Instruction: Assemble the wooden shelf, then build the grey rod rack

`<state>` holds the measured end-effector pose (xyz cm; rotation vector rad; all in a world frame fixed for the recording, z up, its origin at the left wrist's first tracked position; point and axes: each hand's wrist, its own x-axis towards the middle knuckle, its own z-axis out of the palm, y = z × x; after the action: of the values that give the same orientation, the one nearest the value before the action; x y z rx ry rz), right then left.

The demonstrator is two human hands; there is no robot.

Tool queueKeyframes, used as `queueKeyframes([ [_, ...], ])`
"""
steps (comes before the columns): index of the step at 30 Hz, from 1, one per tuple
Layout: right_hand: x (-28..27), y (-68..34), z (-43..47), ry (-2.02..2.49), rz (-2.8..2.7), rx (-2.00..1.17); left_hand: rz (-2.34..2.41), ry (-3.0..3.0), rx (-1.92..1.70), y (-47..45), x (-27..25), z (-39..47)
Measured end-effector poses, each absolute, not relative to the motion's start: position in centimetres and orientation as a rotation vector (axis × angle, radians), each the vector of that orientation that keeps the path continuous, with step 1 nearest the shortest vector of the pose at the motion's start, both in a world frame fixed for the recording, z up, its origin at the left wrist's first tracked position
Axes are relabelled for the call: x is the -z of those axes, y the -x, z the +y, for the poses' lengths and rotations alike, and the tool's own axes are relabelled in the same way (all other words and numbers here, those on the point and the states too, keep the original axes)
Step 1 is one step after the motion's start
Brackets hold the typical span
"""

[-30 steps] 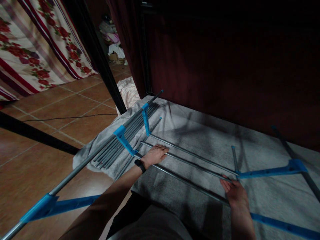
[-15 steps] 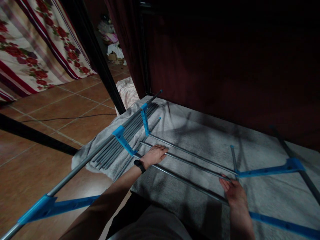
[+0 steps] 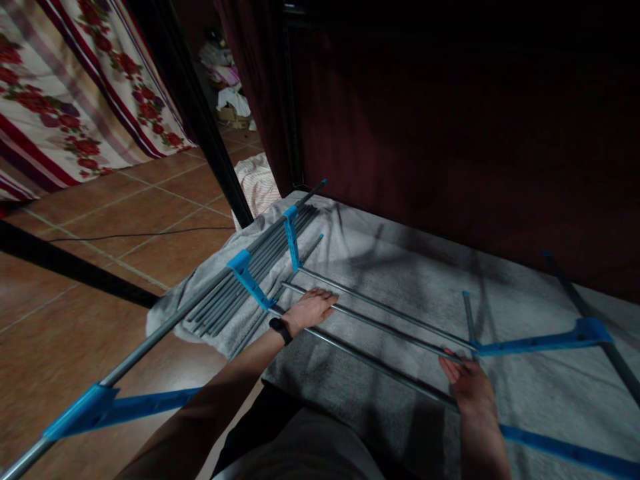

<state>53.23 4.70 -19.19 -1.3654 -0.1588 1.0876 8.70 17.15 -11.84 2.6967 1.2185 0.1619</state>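
A thin grey metal tube lies crosswise between two similar fixed rods, the far rod and the near rod. Near its left end, my left hand, with a black band on the wrist, is closed over it from above. My right hand has its fingers under the tube's right end and the thumb against it. Blue plastic brackets join the fixed rods to a long side tube on the left. At the right, blue arms run out to another tube.
Several loose grey tubes lie bunched on the grey blanket beneath the frame. Black metal posts rise at the left. Beyond are a tiled floor, a dark cable and a floral curtain; a dark red curtain hangs behind.
The whole scene has shifted slightly right in view. Both hands keep the same hold on the tube.
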Motion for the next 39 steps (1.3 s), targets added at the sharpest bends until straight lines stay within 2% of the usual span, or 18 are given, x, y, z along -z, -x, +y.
queueKeyframes([
  [18, 17.8, -51.6, 5.2, 1.399, -0.010, -1.047, 1.215, -2.604, -0.281, -8.2, 11.3, 17.2],
  [30, 15.9, -49.3, 5.6, 1.284, 0.037, -0.936, 1.120, -2.647, -0.509, -7.4, 12.2, 18.5],
  [39, 14.6, -48.6, 4.8, 1.162, -0.029, -0.945, 1.157, -2.601, -0.523, -6.9, 13.2, 19.4],
])
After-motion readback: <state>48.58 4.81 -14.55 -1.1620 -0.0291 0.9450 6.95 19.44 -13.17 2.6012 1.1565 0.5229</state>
